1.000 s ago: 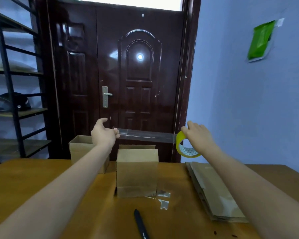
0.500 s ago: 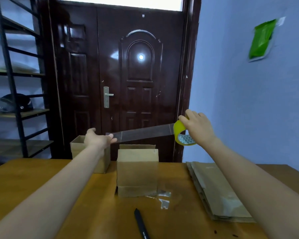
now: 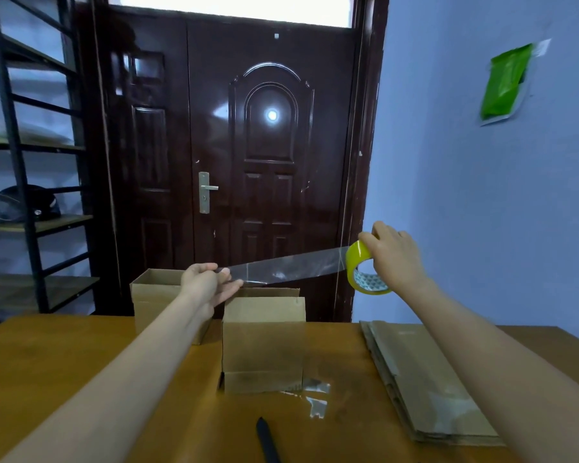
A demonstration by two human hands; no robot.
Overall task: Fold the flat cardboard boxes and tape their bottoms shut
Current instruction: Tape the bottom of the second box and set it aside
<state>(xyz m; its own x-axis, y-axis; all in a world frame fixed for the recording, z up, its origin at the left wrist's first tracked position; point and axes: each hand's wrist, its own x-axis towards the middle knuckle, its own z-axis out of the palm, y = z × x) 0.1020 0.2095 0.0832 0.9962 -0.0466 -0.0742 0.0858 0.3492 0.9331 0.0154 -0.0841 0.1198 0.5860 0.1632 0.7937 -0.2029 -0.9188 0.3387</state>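
Observation:
A folded cardboard box [image 3: 263, 342] stands in the middle of the wooden table [image 3: 47, 355]. Above it a clear strip of tape [image 3: 288, 267] stretches through the air between my hands. My left hand [image 3: 208, 282] pinches the free end of the strip, just above the box's left side. My right hand [image 3: 393, 253] grips the yellow tape roll [image 3: 365, 272], higher and to the right of the box. A second folded box [image 3: 154, 295] stands behind my left forearm. A stack of flat cardboard boxes [image 3: 425, 379] lies on the table's right side.
A black pen [image 3: 268, 441] lies near the table's front edge. Scraps of clear tape [image 3: 315, 396] stick to the table beside the middle box. A dark door [image 3: 268, 162] is behind the table, a metal shelf rack [image 3: 24, 162] at left, a blue wall at right.
The tape strip has tilted: my left hand came down and left toward the boxes while my right hand rose with the roll. The pulled-out strip is longer.

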